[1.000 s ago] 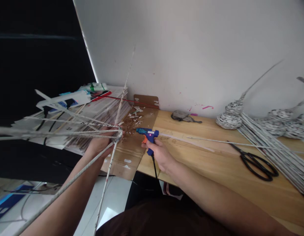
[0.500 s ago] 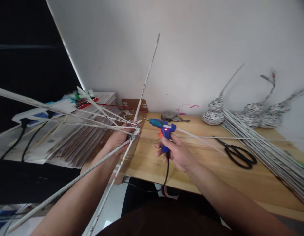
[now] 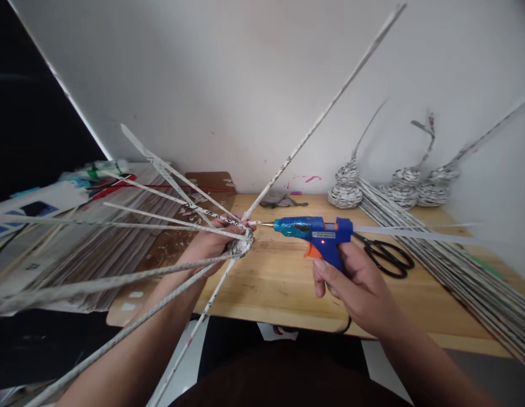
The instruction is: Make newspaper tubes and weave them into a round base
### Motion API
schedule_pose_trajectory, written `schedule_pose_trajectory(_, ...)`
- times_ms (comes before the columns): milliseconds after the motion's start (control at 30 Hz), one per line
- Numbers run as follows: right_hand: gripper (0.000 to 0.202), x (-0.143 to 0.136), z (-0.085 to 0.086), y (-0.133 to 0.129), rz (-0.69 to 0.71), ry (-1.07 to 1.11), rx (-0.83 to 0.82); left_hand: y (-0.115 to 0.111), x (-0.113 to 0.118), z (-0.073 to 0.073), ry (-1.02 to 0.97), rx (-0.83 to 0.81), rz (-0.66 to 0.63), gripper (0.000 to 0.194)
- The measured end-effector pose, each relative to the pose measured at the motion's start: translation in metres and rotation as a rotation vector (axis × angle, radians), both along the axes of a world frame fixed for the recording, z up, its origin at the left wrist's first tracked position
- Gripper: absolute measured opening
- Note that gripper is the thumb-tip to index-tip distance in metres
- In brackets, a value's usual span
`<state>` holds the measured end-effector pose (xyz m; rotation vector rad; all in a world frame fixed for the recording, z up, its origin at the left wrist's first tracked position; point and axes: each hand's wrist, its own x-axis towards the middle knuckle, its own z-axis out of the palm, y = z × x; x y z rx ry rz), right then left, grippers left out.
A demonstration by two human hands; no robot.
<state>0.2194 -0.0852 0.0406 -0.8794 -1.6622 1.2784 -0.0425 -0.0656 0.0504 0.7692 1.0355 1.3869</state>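
My left hand [image 3: 211, 243] is closed on a small woven piece made of rolled paper sticks [image 3: 241, 244], with several long paper sticks fanning out from it up, left and down. The fingers behind the weave are partly hidden. In my right hand [image 3: 356, 277] is a blue glue gun [image 3: 326, 232] with an orange trigger, a lit red light and a clear glue stick out of its back. Its metal nozzle points left and meets, or nearly meets, the short end of a paper stick beside my left fingertips; whether it touches I cannot tell.
Black scissors [image 3: 387, 254] lie on the wooden table [image 3: 271, 282], beside a bundle of paper sticks [image 3: 440, 271]. Gourd-shaped woven pieces [image 3: 345, 195] stand by the wall. At left are paper stacks [image 3: 147, 220], a power strip [image 3: 46, 203] and a brown board [image 3: 209, 183]. A grey rag [image 3: 282, 199] lies behind.
The glue gun has swung level and come closer, its nozzle now at the woven piece. My left hand has turned the piece, tilting its long upper stick to the right. The view has shifted.
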Motion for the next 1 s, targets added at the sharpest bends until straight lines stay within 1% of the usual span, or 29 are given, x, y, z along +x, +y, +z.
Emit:
schedule_pose_trajectory(133, 0.013, 0.002, 0.0, 0.001, -0.013, -0.032, 0.039, 0.002, 0.001, -0.004, 0.047, 0.016, -0.011, 0.028)
schedule_pose_trajectory(333, 0.014, 0.004, -0.004, 0.003, -0.037, -0.102, 0.061, 0.006, -0.001, -0.011, 0.089, 0.019, -0.017, 0.028)
schedule_pose_trajectory(567, 0.018, 0.002, -0.007, 0.005, -0.029, -0.12, 0.032, 0.008, -0.001, -0.011, 0.064, -0.003, -0.029, 0.029)
schedule_pose_trajectory(733, 0.017, 0.001, -0.008, 0.007, -0.029, -0.157, 0.028, 0.009, -0.003, -0.011, 0.068, -0.009, -0.025, 0.03)
schedule_pose_trajectory(900, 0.019, 0.0, -0.009, 0.009, -0.011, -0.184, 0.019, 0.009, -0.007, -0.014, 0.098, -0.018, -0.037, 0.03)
schedule_pose_trajectory(1000, 0.015, 0.0, -0.011, 0.01, -0.012, -0.225, 0.046, 0.01, -0.008, -0.016, 0.118, -0.021, -0.063, 0.03)
